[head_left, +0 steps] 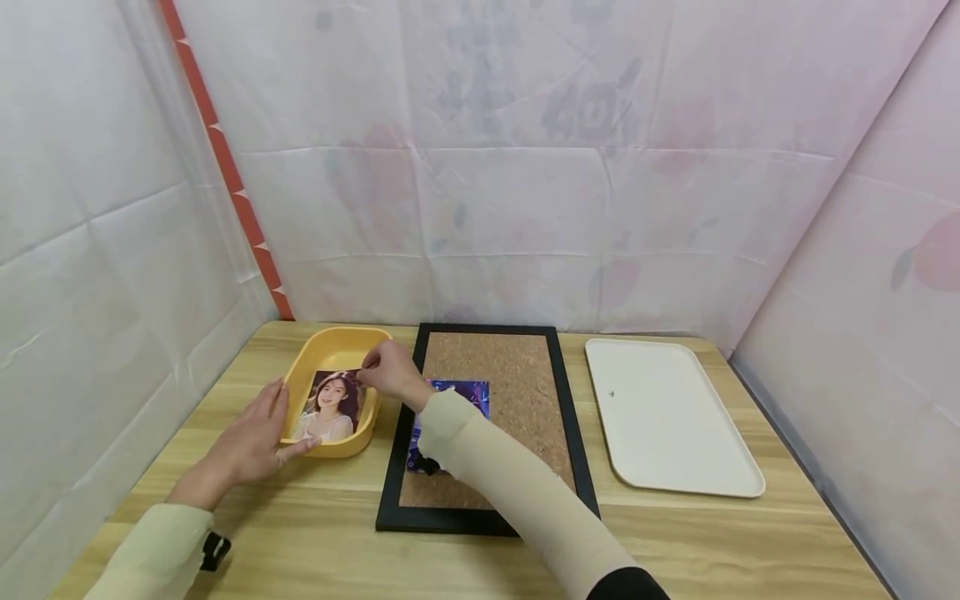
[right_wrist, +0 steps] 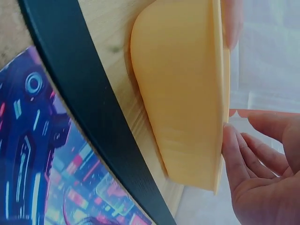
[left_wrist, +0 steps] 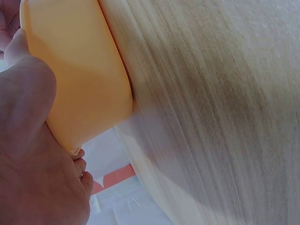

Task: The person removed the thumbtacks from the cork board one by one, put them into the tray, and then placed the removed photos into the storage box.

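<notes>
A yellow tray [head_left: 348,448] with raised walls stands at the left of the table. In it a photo print [head_left: 330,408] of a person in a white top is visible. My left hand [head_left: 251,433] holds the tray at its near left corner, thumb on the front rim and fingers along the left side. In the left wrist view, that hand [left_wrist: 33,126] lies against the tray wall [left_wrist: 84,70]. My right hand [head_left: 390,371] reaches over the tray's right rim and pinches the photo's upper right corner. The right wrist view shows its fingers [right_wrist: 234,154] by the rim, the pinch itself hidden.
A black-framed cork board [head_left: 525,392] lies mid-table, under my right forearm. On its left part is a purple-blue printed picture [head_left: 472,392], partly covered by the sleeve. To the right lies a white tray [head_left: 675,417]. Fabric walls [head_left: 510,208] surround the wooden table [head_left: 315,533].
</notes>
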`<state>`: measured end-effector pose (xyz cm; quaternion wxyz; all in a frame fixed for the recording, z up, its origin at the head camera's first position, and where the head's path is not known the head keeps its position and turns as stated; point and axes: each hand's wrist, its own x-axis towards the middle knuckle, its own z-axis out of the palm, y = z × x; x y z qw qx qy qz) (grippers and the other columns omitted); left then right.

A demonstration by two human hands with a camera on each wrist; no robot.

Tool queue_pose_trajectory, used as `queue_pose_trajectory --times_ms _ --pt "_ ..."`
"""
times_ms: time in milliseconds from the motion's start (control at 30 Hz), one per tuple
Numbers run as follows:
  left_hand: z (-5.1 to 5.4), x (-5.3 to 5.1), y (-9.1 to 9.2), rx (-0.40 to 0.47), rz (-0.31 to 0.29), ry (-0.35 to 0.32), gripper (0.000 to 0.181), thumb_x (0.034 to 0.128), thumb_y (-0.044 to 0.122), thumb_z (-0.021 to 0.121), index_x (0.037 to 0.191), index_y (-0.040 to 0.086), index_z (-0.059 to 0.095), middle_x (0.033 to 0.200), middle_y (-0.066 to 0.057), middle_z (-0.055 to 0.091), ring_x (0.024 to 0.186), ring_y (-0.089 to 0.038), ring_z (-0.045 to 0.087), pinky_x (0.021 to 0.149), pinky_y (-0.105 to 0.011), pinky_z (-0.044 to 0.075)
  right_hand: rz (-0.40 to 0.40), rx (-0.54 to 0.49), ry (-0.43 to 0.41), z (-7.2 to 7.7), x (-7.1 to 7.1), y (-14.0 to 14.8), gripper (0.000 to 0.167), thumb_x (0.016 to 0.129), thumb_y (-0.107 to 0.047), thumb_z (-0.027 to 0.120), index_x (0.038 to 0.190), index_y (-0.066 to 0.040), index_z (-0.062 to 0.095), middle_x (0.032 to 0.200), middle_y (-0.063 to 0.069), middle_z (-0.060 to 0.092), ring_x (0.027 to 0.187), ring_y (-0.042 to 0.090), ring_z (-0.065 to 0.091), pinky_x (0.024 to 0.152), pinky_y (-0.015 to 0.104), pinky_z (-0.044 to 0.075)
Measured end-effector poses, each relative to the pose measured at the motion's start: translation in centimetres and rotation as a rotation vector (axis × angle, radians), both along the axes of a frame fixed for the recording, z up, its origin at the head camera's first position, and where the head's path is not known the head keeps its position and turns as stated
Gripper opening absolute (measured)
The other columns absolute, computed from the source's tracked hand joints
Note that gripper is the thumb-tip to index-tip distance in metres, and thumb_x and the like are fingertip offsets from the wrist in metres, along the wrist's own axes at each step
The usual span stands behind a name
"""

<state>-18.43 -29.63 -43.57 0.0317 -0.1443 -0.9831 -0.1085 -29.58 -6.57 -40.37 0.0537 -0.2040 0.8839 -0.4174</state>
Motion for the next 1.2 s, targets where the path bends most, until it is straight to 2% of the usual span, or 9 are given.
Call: queue_pose_trajectory --times_ms 233,567,800,1000,1200 --pt "0.0 0.0 0.1 0.000 0.004 -0.012 0.110 0.0937 0.056 0.068 0.148 -0.027 0.020 0.156 -0.044 0.019 0.144 -0.059 0.022 0.115 -0.068 0.026 0.093 0.037 0.050 0.4 0.1 0.9 0.020 0.095 -0.016 0.074 0.110 -0.003 0.077 0.098 0.003 0.073 0.082 0.009 0.062 0.070 0.020 0.051" --pt "0.1 -0.6 -0.2 0.005 0.004 -0.010 0.111 0.0945 0.059 0.064 0.149 -0.025 0.017 0.156 -0.045 0.016 0.144 -0.060 0.020 0.114 -0.070 0.025 0.191 0.060 0.077 1.4 0.3 2.0 0.019 0.096 -0.020 0.074 0.111 -0.007 0.075 0.105 0.004 0.072 0.087 0.009 0.061 0.074 0.019 0.051" --pt "-0.9 -0.9 -0.5 0.032 -0.002 0.012 0.114 0.0944 0.067 0.059 0.151 -0.023 0.017 0.158 -0.043 0.015 0.145 -0.059 0.019 0.114 -0.070 0.024 0.208 0.079 0.101 1.4 0.5 3.0 0.022 0.094 -0.021 0.076 0.112 -0.007 0.074 0.113 0.009 0.072 0.093 0.013 0.065 0.080 0.021 0.053" --pt "-0.5 -0.4 -0.2 0.040 -0.003 0.018 0.112 0.0934 0.061 0.064 0.149 -0.025 0.019 0.156 -0.045 0.017 0.144 -0.060 0.021 0.114 -0.070 0.025 0.207 0.085 0.089 1.4 0.6 4.2 0.030 0.094 -0.021 0.075 0.118 -0.005 0.072 0.117 0.010 0.071 0.105 0.022 0.066 0.087 0.024 0.053" --pt "0.1 -0.1 -0.2 0.018 0.012 -0.033 0.112 0.0934 0.060 0.065 0.148 -0.026 0.019 0.157 -0.044 0.016 0.144 -0.060 0.019 0.115 -0.069 0.023 0.207 0.095 0.082 1.6 0.5 5.3 0.032 0.095 -0.019 0.074 0.122 -0.003 0.069 0.118 0.010 0.069 0.110 0.025 0.065 0.090 0.026 0.053"
